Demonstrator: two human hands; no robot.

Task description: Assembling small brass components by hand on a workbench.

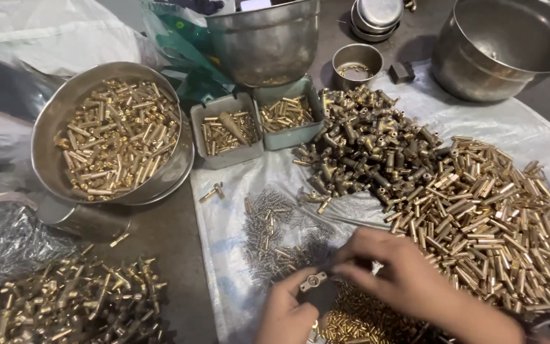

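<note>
Brass fills the bench. Your left hand (286, 313) pinches a small brass fitting (313, 281) between thumb and fingers, low at centre, just above a dark block. Your right hand (408, 280) reaches across with fingers curled narrow — whether they grip anything you cannot tell — touching the springs (268, 223) on the plastic sheet (224, 210). Tubes (485, 216) lie heaped to the right; a steel bowl (49, 159) of brass pieces sits upper left.

Green plastic bag (186, 48) top centre (crumpled), clear bags (52, 32) left
</note>
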